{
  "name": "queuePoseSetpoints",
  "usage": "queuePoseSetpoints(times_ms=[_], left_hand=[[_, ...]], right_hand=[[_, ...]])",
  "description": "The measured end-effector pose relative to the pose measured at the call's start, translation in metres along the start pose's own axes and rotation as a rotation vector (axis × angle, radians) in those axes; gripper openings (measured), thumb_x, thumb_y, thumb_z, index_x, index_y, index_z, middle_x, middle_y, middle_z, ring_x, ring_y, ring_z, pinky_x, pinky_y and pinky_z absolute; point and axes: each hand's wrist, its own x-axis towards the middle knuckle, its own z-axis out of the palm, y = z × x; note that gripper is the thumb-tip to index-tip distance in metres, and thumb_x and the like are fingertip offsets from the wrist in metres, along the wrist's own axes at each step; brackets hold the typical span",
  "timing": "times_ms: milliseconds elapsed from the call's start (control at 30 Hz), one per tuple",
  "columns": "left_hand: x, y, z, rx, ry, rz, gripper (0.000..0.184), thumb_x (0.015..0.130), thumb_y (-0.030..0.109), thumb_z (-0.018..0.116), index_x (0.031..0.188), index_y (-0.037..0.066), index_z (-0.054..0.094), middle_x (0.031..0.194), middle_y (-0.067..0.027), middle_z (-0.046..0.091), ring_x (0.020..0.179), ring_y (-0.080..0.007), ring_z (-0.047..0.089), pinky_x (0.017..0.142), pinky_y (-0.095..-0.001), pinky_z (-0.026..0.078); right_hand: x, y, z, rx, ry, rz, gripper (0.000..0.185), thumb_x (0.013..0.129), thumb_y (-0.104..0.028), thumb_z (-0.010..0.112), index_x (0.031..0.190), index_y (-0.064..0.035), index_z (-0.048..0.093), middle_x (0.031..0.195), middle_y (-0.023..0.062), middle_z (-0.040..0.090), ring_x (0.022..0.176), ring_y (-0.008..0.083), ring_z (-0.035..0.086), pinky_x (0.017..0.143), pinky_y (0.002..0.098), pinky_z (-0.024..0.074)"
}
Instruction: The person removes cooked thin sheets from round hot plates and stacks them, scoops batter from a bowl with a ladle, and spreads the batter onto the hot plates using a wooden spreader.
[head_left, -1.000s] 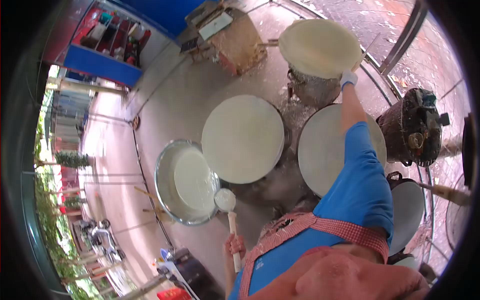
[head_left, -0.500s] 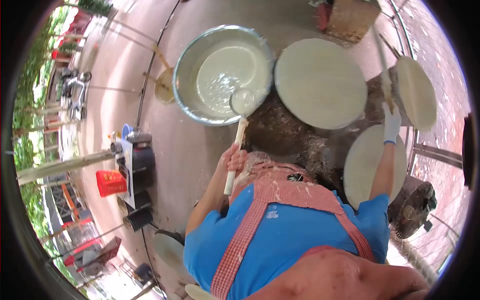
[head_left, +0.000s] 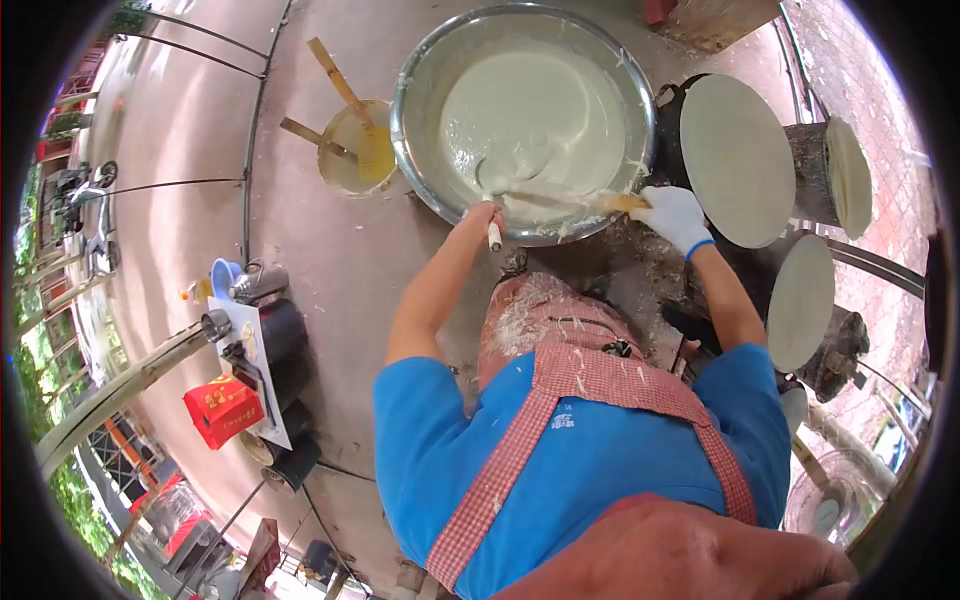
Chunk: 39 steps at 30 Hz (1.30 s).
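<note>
A wide metal basin [head_left: 402, 150] of smooth white batter [head_left: 530, 100] stands in front of me. At its near rim my bare left hand [head_left: 484, 216] is closed around the pale handle of a ladle [head_left: 495, 238]. The ladle's bowl is mostly sunk in the batter. My right hand [head_left: 675, 215], in a white glove, grips a wooden spatula [head_left: 620, 202] at the basin's right near edge. The spatula's batter-coated blade points left over the batter, close to the ladle; whether they touch I cannot tell.
Several round griddle tops [head_left: 737, 160] on dark stoves line my right. Left of the basin is a bucket [head_left: 345, 180] with two wooden sticks and yellow liquid. Further left, a small table [head_left: 262, 375] bears a red bag [head_left: 224, 410] and metal containers.
My view has turned right. The ladle has gone from above the batter down into it. My right hand has brought the spatula from the far right griddles to the basin.
</note>
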Motion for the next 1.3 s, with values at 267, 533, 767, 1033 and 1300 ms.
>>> queuePoseSetpoints(times_ms=[267,533,767,1033,1300], left_hand=[[0.031,0.000,0.006,0.237,0.052,0.085,0.009,0.072,0.001,0.041,0.081,-0.002,0.042,0.050,-0.0089,0.039,0.033,-0.0190,0.038,0.029,-0.0350,0.030],[-0.022,0.032,0.049,-0.400,-0.271,-0.390,0.014,0.085,0.010,0.049,0.088,0.011,0.036,0.053,0.0008,0.032,0.036,-0.0066,0.030,0.025,-0.0207,0.023],[-0.277,0.110,0.108,-0.263,-0.473,0.092,0.010,0.088,0.019,0.050,0.088,0.013,0.042,0.057,0.0031,0.033,0.038,-0.0020,0.027,0.025,-0.0147,0.022],[-0.464,0.182,0.132,0.310,-0.589,0.919,0.020,0.085,0.016,0.052,0.102,0.020,0.041,0.053,0.0051,0.032,0.035,-0.0029,0.027,0.028,-0.0166,0.021],[-0.335,0.116,0.088,0.205,-0.658,0.233,0.011,0.088,0.021,0.048,0.082,0.014,0.042,0.053,0.0045,0.034,0.039,-0.0042,0.030,0.029,-0.0178,0.020]], right_hand=[[-0.005,-0.011,0.050,0.170,0.101,0.270,0.041,0.072,-0.046,0.057,0.077,-0.0048,0.058,0.078,0.0189,0.060,0.077,0.0346,0.058,0.069,0.0438,0.0442],[-0.061,-0.039,0.120,0.359,0.151,0.414,0.044,0.076,-0.048,0.056,0.084,-0.0049,0.058,0.075,0.0193,0.061,0.072,0.0358,0.059,0.065,0.0450,0.0452],[-0.119,-0.043,0.063,0.484,0.929,0.150,0.031,0.077,-0.032,0.062,0.089,-0.0040,0.059,0.073,0.0160,0.062,0.067,0.0327,0.060,0.059,0.0396,0.0466],[-0.158,-0.019,-0.091,0.594,1.493,-0.088,0.029,0.076,-0.028,0.066,0.090,-0.0035,0.063,0.074,0.0159,0.062,0.063,0.0291,0.059,0.055,0.0348,0.0454],[-0.140,-0.035,0.062,1.614,0.647,0.098,0.025,0.075,-0.027,0.067,0.084,-0.0039,0.064,0.055,-0.0010,0.051,0.040,0.0061,0.043,0.037,0.0240,0.0330]])
